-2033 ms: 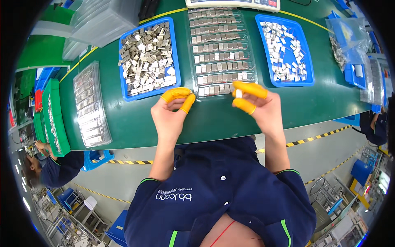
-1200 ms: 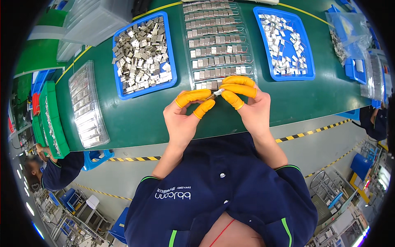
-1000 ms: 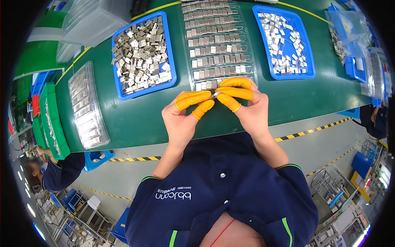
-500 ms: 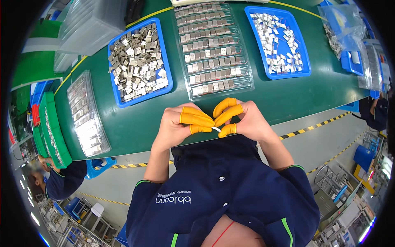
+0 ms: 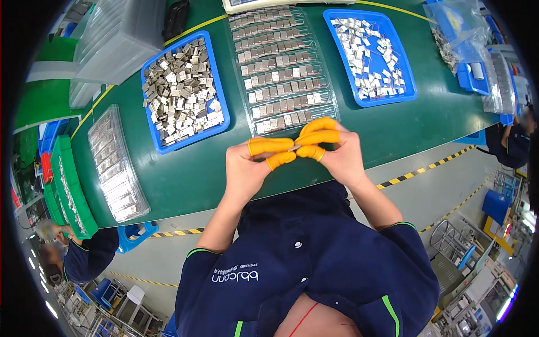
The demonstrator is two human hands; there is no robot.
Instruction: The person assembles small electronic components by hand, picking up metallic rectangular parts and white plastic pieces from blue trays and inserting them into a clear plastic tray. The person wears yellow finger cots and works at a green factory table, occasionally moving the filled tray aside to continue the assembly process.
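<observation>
My left hand (image 5: pixel 250 165) and my right hand (image 5: pixel 340 150) meet just in front of the clear tray, with yellow finger cots on thumbs and fingers. Between the fingertips is a small silvery connector part (image 5: pixel 295 148), mostly covered, pinched from both sides. Beyond the hands lies a clear plastic tray (image 5: pixel 334 106) with rows of metal plug connectors and thin wires. To its left, a blue tray (image 5: pixel 224 119) is heaped with loose metal connector shells (image 5: pixel 182 92). Another blue tray (image 5: pixel 412 90), to the right, holds small white connector pieces with red wires (image 5: pixel 359 56).
A clear blister tray (image 5: pixel 119 168) lies at the left on the green table (image 5: pixel 236 163), near a green bin (image 5: pixel 78 194). Stacked clear trays (image 5: pixel 120 42) stand at far left. Bags and a small blue box (image 5: pixel 473 78) are at right. Other people sit at both sides.
Both hands have moved up and away from my body, toward the clear tray, still pinching the small part. My head view has shifted slightly.
</observation>
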